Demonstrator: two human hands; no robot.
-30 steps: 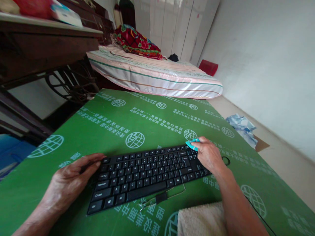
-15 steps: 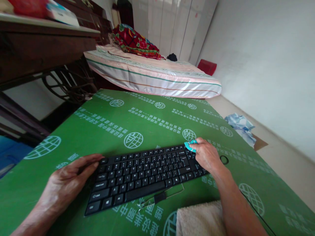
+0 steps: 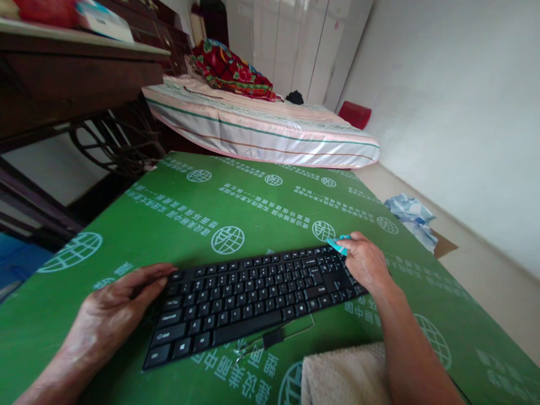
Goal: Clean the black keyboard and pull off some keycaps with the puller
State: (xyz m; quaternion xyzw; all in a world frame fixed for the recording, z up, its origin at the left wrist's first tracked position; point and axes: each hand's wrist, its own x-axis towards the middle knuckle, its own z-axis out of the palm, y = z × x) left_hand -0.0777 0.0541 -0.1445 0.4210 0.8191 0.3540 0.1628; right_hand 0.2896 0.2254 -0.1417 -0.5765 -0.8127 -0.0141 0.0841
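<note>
A black keyboard (image 3: 261, 292) lies at a slant on the green board. My left hand (image 3: 122, 304) grips its far left corner between thumb and fingers. At the right end, my right hand (image 3: 366, 260) is closed on a small turquoise piece (image 3: 340, 244), held against the top-row keys above the number pad. Its exact kind is partly hidden by my fingers. Close to the keyboard's near edge rests a wire keycap puller (image 3: 273, 337) with a black middle and bent wire ends.
A folded beige towel (image 3: 343, 374) sits near my right forearm. The green printed board (image 3: 261, 214) reaches to a bed (image 3: 261, 124). On the left stands a dark wooden table (image 3: 80, 79); crumpled blue-and-white plastic (image 3: 409, 216) lies on the floor at right.
My right hand has slid right along the keyboard's far edge with the turquoise piece, now covering the black ring seen before. My left hand keeps its hold on the corner.
</note>
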